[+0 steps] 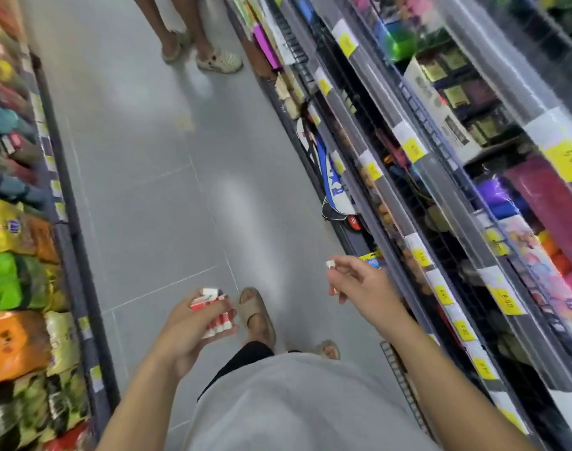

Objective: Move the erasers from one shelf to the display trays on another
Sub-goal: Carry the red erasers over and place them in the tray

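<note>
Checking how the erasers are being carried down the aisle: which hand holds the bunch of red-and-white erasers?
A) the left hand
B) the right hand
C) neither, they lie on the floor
A: the left hand grips the bunch of red-and-white erasers, while the right hand pinches only a single eraser.

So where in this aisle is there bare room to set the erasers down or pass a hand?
The grey floor between the two shelf runs is bare, from the carrier's sandal up to another person's feet. The left shelf is packed with bags; the right shelves are crowded. Left hand holds erasers; right hand pinches one.
</note>
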`<control>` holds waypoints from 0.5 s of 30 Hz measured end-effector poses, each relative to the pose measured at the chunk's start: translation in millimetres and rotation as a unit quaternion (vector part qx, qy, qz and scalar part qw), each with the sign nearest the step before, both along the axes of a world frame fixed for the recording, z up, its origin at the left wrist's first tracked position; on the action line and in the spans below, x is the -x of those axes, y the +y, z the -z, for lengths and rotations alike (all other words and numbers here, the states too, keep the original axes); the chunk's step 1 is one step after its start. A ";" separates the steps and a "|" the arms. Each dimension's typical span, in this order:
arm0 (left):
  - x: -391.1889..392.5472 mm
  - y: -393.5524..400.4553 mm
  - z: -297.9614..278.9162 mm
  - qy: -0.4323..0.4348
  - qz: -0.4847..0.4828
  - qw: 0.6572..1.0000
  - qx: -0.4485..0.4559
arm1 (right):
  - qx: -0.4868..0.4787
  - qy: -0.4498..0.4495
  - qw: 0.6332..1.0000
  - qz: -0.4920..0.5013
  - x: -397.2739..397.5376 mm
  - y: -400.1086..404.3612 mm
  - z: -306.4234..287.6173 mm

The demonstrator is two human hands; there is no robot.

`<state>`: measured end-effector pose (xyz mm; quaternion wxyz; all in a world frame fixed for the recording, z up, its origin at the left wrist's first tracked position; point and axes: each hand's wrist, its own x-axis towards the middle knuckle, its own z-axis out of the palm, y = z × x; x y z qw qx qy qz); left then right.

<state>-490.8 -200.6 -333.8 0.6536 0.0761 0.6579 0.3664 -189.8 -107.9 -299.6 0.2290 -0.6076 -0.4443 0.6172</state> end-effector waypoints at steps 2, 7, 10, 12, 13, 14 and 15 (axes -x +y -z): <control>26.5 20.0 -1.8 -0.005 -0.010 1.000 -0.004 | 0.000 -0.003 1.000 -0.007 28.2 22.6 -2.7; 80.6 86.6 -12.5 -0.007 -0.013 1.000 -0.025 | 0.015 -0.032 0.999 -0.008 71.2 65.6 2.3; 103.2 132.1 -20.9 -0.005 -0.010 0.999 -0.040 | 0.029 -0.049 0.998 0.001 84.1 90.7 5.4; 114.3 164.7 -25.1 -0.006 -0.010 0.999 -0.047 | 0.037 -0.049 0.998 0.008 91.6 110.7 7.5; 118.9 181.0 -26.8 -0.004 -0.010 0.999 -0.049 | 0.039 -0.047 0.998 0.015 95.2 122.0 8.9; 123.2 197.8 -28.2 -0.002 -0.010 0.999 -0.052 | 0.041 -0.043 0.998 0.021 98.5 134.4 10.9; 126.9 213.5 -29.3 0.000 -0.007 0.999 -0.053 | 0.043 -0.039 0.998 0.025 102.1 147.2 13.0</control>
